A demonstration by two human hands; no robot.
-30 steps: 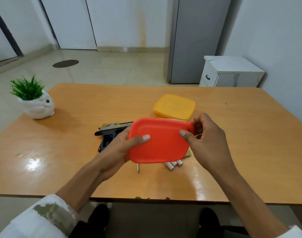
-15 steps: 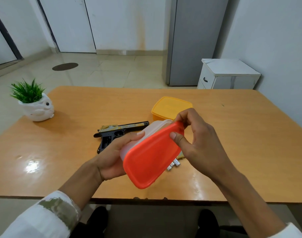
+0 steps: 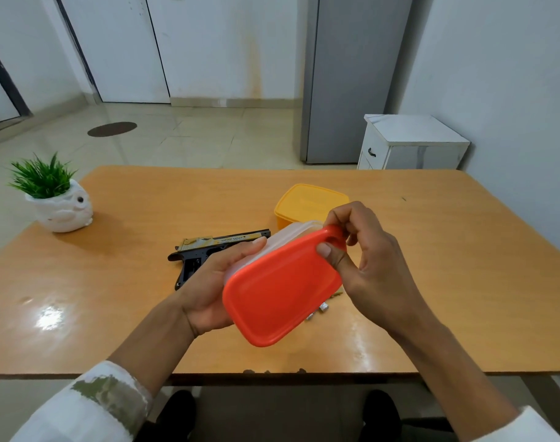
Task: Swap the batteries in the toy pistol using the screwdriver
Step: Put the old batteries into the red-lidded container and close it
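Centrally, above the wooden table (image 3: 112, 298), the left hand (image 3: 208, 288) cradles a translucent rectangular plastic container (image 3: 291, 232), with its fingers wrapped along the side. The right hand (image 3: 377, 269) pinches the corner tab of its orange-red plastic lid (image 3: 278, 295). The black-and-gold toy pistol (image 3: 208, 250) lies flat on the table at ten o'clock from the container. Small silver batteries (image 3: 320, 311) peek out at four o'clock, and a yellow lidded plastic box (image 3: 310, 202) sits at twelve.

Left edge of my table (image 3: 112, 314): plant in white owl pot (image 3: 61, 212). Mid-table, a yellow lidded box (image 3: 309, 201); white cabinet (image 3: 411, 135) beyond the far right corner.
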